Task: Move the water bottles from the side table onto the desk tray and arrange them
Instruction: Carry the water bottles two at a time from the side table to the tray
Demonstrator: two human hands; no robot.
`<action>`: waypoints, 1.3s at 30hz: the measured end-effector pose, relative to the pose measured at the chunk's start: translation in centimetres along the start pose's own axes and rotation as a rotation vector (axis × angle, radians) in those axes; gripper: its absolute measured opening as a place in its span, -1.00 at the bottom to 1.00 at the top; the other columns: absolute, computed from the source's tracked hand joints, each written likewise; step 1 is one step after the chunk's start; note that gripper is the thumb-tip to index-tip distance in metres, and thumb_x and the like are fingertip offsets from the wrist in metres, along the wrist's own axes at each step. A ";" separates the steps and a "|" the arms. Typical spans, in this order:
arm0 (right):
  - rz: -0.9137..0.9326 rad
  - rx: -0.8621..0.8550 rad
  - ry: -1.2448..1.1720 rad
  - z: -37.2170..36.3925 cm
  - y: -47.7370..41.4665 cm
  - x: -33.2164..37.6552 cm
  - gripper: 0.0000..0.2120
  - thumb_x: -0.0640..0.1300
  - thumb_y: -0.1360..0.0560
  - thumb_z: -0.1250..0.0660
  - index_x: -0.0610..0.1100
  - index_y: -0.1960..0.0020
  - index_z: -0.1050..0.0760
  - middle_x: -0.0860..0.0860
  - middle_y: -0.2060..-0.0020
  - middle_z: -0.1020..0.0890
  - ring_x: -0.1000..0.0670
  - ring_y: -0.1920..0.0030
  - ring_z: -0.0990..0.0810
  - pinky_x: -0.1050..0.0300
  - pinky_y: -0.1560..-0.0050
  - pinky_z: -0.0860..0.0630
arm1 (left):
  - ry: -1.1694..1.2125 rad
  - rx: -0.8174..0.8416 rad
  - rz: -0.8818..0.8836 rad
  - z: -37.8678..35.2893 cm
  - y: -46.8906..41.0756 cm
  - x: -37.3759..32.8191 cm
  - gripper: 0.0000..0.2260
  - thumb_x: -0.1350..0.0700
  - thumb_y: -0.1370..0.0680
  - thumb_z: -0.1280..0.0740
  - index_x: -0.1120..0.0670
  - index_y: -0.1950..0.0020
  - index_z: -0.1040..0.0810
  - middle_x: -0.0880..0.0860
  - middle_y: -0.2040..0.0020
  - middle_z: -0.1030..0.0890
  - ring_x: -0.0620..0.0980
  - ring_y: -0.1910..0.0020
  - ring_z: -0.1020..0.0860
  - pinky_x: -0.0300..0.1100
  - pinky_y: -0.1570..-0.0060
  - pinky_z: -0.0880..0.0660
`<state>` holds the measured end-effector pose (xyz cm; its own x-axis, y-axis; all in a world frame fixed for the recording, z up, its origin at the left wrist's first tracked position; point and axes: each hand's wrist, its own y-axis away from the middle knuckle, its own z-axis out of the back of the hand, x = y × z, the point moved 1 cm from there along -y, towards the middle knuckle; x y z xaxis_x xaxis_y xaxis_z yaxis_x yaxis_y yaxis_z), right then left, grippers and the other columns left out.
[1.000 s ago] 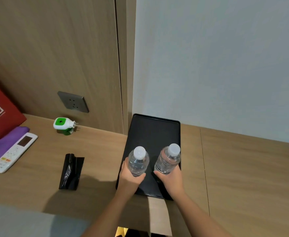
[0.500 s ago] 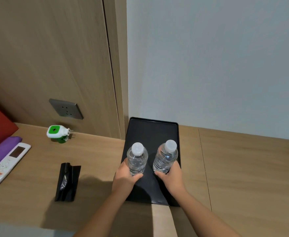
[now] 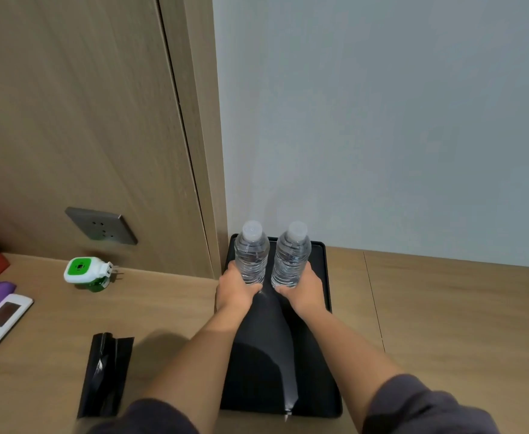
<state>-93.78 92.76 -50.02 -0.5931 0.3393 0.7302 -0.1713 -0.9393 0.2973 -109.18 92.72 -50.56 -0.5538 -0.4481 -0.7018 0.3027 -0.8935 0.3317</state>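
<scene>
- On the long black rectangular tray (image 3: 264, 355), head view: two clear plastic water bottles with white caps stand upright at the far end, close to the pale wall. The left bottle (image 3: 252, 255) and the right bottle (image 3: 292, 256) are side by side, near each other but apart.
- A second ago the pair were held over the tray's near end. They have since travelled its length toward the wall, which suggests the carrying is finished and the arranging has begun.
- The left hand (image 3: 236, 289) grips the left bottle's lower body from the near side, and the right hand (image 3: 304, 288) wraps the right bottle's the same way.
- Both bases are hidden behind the hands, so whether they rest on the tray cannot be told.
- A green-and-white plug-in device (image 3: 86, 272) and a black foil pouch (image 3: 106, 372) lie to the left on the light wooden desk (image 3: 444, 324).
</scene>
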 end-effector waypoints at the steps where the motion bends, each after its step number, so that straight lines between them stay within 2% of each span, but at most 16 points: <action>1: -0.006 -0.006 -0.005 -0.2 -0.4 0.1 -0.57 -0.11 -0.33 -0.53 0.00 -0.07 -0.36 0.07 0.09 -0.56 -0.02 0.05 -0.57 0.02 0.01 -0.55 | -0.002 -0.005 0.015 -0.1 -0.4 -0.3 -0.45 0.10 -0.36 -0.55 0.13 -0.28 -0.43 0.14 -0.16 -0.61 0.17 -0.16 -0.56 -0.03 -0.11 -0.49; 4: -0.007 -0.027 -0.031 -0.5 -1.2 0.3 -0.57 -0.09 -0.33 -0.53 0.05 -0.02 -0.33 0.13 0.15 -0.53 0.01 0.09 -0.55 0.08 0.08 -0.51 | 0.012 -0.015 0.049 -0.3 -1.3 -1.0 -0.47 0.12 -0.37 -0.54 0.15 -0.26 -0.43 0.15 -0.16 -0.60 0.17 -0.16 -0.56 -0.02 -0.12 -0.50; 9: -0.010 -0.037 -0.048 -0.6 -1.6 0.6 -0.58 -0.03 -0.33 -0.51 0.04 -0.05 -0.34 0.09 0.09 -0.57 -0.02 0.04 -0.59 0.04 0.04 -0.55 | 0.024 -0.032 0.074 -0.3 -1.3 -1.4 -0.49 0.12 -0.38 -0.53 0.16 -0.25 -0.41 0.16 -0.17 -0.59 0.18 -0.17 -0.56 -0.01 -0.12 -0.50; 11: -0.018 -0.023 -0.021 -0.4 -1.3 0.7 -0.56 -0.05 -0.34 -0.51 -0.01 -0.11 -0.37 0.05 0.02 -0.58 -0.04 -0.01 -0.59 0.01 -0.01 -0.56 | 0.014 -0.030 0.080 -0.2 -0.7 -1.6 -0.45 0.13 -0.39 -0.53 0.16 -0.28 -0.38 0.17 -0.22 -0.56 0.18 -0.21 -0.53 -0.01 -0.14 -0.48; 12: -0.017 -0.014 -0.001 -0.2 -1.0 0.7 -0.49 -0.07 -0.35 -0.52 -0.06 -0.20 -0.38 0.01 -0.06 -0.57 -0.06 -0.07 -0.59 -0.01 -0.05 -0.56 | 0.005 -0.024 0.075 -0.1 -0.2 -1.7 -0.40 0.13 -0.38 -0.53 0.17 -0.32 -0.34 0.17 -0.26 -0.53 0.18 -0.24 -0.51 -0.01 -0.15 -0.46; 13: -0.013 -0.005 0.029 0.1 -0.7 0.5 -0.36 -0.10 -0.35 -0.54 -0.09 -0.34 -0.34 -0.03 -0.16 -0.55 -0.09 -0.16 -0.56 -0.03 -0.12 -0.54 | -0.006 -0.012 0.064 0.1 0.3 -1.6 -0.35 0.13 -0.38 -0.53 0.16 -0.37 -0.30 0.17 -0.29 -0.50 0.18 -0.27 -0.49 0.01 -0.17 -0.46; 15: 0.013 0.016 0.170 1.1 0.4 0.2 -0.10 -0.09 -0.35 -0.55 -0.05 -0.54 -0.12 -0.07 -0.34 -0.43 -0.11 -0.32 -0.44 -0.06 -0.24 -0.47 | -0.045 0.027 0.023 0.4 1.7 -1.1 -0.24 0.10 -0.39 -0.53 0.16 -0.46 -0.18 0.16 -0.36 -0.43 0.17 -0.32 -0.44 0.05 -0.22 -0.44; 18: 0.102 0.017 0.499 2.5 2.3 -0.8 0.05 0.08 -0.36 -0.52 0.07 -0.59 0.12 -0.04 -0.50 -0.24 -0.10 -0.48 -0.23 -0.10 -0.37 -0.35 | -0.306 0.066 -0.068 0.9 4.1 0.3 -0.09 -0.06 -0.42 -0.48 0.15 -0.55 0.01 0.17 -0.52 -0.20 0.14 -0.49 -0.21 0.01 -0.40 -0.28; 20: 0.121 0.030 0.644 3.3 3.9 -1.4 0.10 0.21 -0.34 -0.49 0.14 -0.58 0.21 -0.02 -0.57 -0.08 -0.12 -0.56 -0.03 -0.23 -0.42 -0.23 | -0.531 0.072 -0.089 1.4 5.6 0.9 0.00 -0.22 -0.42 -0.42 0.13 -0.57 0.14 0.21 -0.57 0.00 0.18 -0.54 -0.03 0.05 -0.47 -0.12; 23: 0.146 0.069 0.786 3.8 5.7 -2.5 0.13 0.34 -0.32 -0.42 0.21 -0.55 0.34 -0.02 -0.59 0.11 -0.19 -0.57 0.23 -0.47 -0.40 0.01 | -0.674 0.087 -0.100 1.8 6.8 1.6 0.04 -0.35 -0.39 -0.34 0.06 -0.57 0.23 0.24 -0.57 0.19 0.25 -0.55 0.13 0.24 -0.46 -0.01; 25: 0.166 0.075 0.845 4.2 7.0 -2.9 0.13 0.39 -0.32 -0.38 0.22 -0.52 0.39 -0.03 -0.59 0.18 -0.23 -0.55 0.30 -0.53 -0.38 0.06 | -0.745 0.089 -0.129 2.1 7.9 1.6 0.05 -0.40 -0.38 -0.29 0.03 -0.57 0.27 0.25 -0.56 0.25 0.27 -0.54 0.21 0.32 -0.42 0.06; 28: 0.186 0.049 0.876 5.2 8.8 -3.6 0.11 0.43 -0.34 -0.31 0.22 -0.51 0.44 -0.03 -0.59 0.22 -0.26 -0.54 0.33 -0.56 -0.36 0.09 | -0.813 0.079 -0.189 2.4 9.5 1.3 0.03 -0.43 -0.39 -0.24 0.02 -0.56 0.30 0.24 -0.55 0.29 0.26 -0.53 0.26 0.36 -0.39 0.11; 32: 0.191 -0.009 0.893 7.3 11.6 -5.3 0.08 0.45 -0.37 -0.26 0.22 -0.47 0.51 -0.04 -0.59 0.22 -0.27 -0.54 0.32 -0.56 -0.36 0.08 | -0.788 0.064 -0.270 2.3 11.9 0.8 0.02 -0.46 -0.39 -0.18 0.02 -0.56 0.32 0.18 -0.57 0.27 0.21 -0.54 0.27 0.35 -0.41 0.09; 36: 0.126 -0.055 0.878 10.5 15.3 -8.1 0.03 0.44 -0.39 -0.25 0.22 -0.52 0.41 -0.04 -0.59 0.23 -0.27 -0.54 0.31 -0.55 -0.38 0.10 | -0.769 0.078 -0.337 1.1 15.6 0.0 0.02 -0.48 -0.40 -0.15 0.01 -0.56 0.33 0.16 -0.58 0.24 0.20 -0.54 0.26 0.31 -0.43 0.09; 39: 0.059 -0.111 0.887 14.1 18.5 -10.4 0.03 0.47 -0.39 -0.22 0.23 -0.48 0.48 -0.04 -0.58 0.26 -0.27 -0.54 0.31 -0.54 -0.38 0.13 | -0.771 0.113 -0.445 -1.1 18.8 -1.2 0.00 -0.48 -0.41 -0.13 0.00 -0.55 0.36 0.15 -0.57 0.26 0.20 -0.53 0.29 0.31 -0.44 0.11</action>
<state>-79.70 72.57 -43.47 -0.9855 0.1689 -0.0151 -0.1689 -0.9692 0.1795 -101.99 76.46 -44.18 -0.9810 0.0820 -0.1757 -0.1201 -0.9684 0.2188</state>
